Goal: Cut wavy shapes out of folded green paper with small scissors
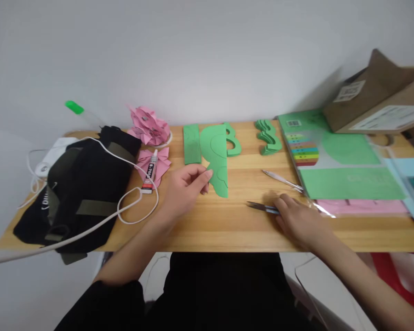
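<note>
Between the thumb and fingers of my left hand (189,184) is a piece of green paper (218,158), held upright above the table, with curved outlines drawn on it and its lower left edge cut. My right hand (295,218) rests low over the table, closed around the handles of a small pair of scissors (260,206), whose dark blades point left. A pen (281,180) lies just beyond that hand. Behind the held paper sit green curved cut-outs (233,146) and a green rectangle stack (192,145). More wavy green cut-outs (269,137) lie farther right.
Pink folded paper (150,126) and a glue tube (149,174) are at the left, beside a black bag (86,197) and a white cable (100,224). On the right, a green paper pack (352,183) lies under a cardboard box (382,96). The wooden table (207,234) ends near my lap.
</note>
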{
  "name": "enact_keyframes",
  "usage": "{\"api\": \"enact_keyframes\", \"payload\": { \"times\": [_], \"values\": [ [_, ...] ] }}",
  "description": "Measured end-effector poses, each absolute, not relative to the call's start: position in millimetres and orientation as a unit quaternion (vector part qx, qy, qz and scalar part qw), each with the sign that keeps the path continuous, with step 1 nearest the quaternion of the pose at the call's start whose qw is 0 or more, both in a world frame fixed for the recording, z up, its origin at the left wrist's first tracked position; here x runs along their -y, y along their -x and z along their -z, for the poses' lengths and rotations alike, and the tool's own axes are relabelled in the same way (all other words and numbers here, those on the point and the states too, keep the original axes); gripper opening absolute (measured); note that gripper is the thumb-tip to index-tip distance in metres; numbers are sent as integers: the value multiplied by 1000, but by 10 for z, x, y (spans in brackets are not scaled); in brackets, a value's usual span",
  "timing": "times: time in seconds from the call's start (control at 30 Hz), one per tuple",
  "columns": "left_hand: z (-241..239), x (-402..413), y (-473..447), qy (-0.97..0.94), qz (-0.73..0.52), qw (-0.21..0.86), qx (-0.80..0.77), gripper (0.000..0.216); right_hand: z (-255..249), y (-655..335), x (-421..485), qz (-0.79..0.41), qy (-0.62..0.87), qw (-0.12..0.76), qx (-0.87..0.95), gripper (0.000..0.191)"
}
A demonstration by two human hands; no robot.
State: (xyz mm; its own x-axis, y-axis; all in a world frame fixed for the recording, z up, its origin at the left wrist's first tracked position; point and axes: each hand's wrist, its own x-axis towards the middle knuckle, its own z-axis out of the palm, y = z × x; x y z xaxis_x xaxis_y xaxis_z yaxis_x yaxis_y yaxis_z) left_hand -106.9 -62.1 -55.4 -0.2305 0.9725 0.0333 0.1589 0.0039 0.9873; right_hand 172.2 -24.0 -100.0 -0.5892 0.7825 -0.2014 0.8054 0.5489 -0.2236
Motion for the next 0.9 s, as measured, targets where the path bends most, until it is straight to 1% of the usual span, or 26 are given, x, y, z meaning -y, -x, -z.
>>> {"api": "enact_keyframes", "payload": {
  "times": [0.07, 0.1, 0.13, 0.17, 0.2, 0.23, 0.27, 0.33, 0.37, 0.43, 0.53, 0.63, 0.8, 0.9],
  "values": [
    [480, 671, 1025, -480, -529, 375, -591, 22, 984, -1719, 274, 172, -452, 13, -875, 14],
    [451, 695, 1002, -481, -534, 366, -591, 22, 963, -1704, 303, 208, -455, -22, -865, 14],
    [427, 717, 977, -484, -538, 359, -590, 22, 933, -1673, 340, 263, -459, -68, -846, 14],
    [410, 736, 949, -488, -541, 354, -587, 23, 893, -1623, 383, 338, -464, -133, -808, 15],
    [398, 754, 917, -491, -544, 350, -584, 23, 843, -1554, 430, 421, -473, -218, -742, 17],
    [392, 769, 882, -495, -545, 347, -581, 24, 786, -1468, 479, 499, -469, -264, -679, 21],
    [389, 783, 844, -498, -547, 345, -578, 24, 724, -1369, 525, 538, -469, -313, -627, 24],
    [388, 806, 765, -503, -551, 347, -569, 24, 600, -1162, 600, 555, -454, -396, -573, 24],
    [389, 816, 728, -504, -552, 347, -566, 24, 543, -1068, 625, 554, -451, -415, -564, 22],
    [389, 835, 669, -509, -552, 343, -564, 24, 456, -928, 651, 554, -448, -429, -556, 20],
    [391, 853, 632, -520, -555, 328, -560, 25, 405, -856, 650, 570, -433, -428, -552, 30],
    [406, 855, 640, -522, -566, 329, -546, 24, 429, -876, 637, 603, -409, -425, -537, 29],
    [424, 840, 666, -490, -581, 409, -505, 22, 489, -900, 643, 631, -391, -441, -504, 22],
    [411, 841, 677, -506, -557, 442, -488, 27, 503, -898, 646, 622, -394, -451, -504, 18]
  ]
}}
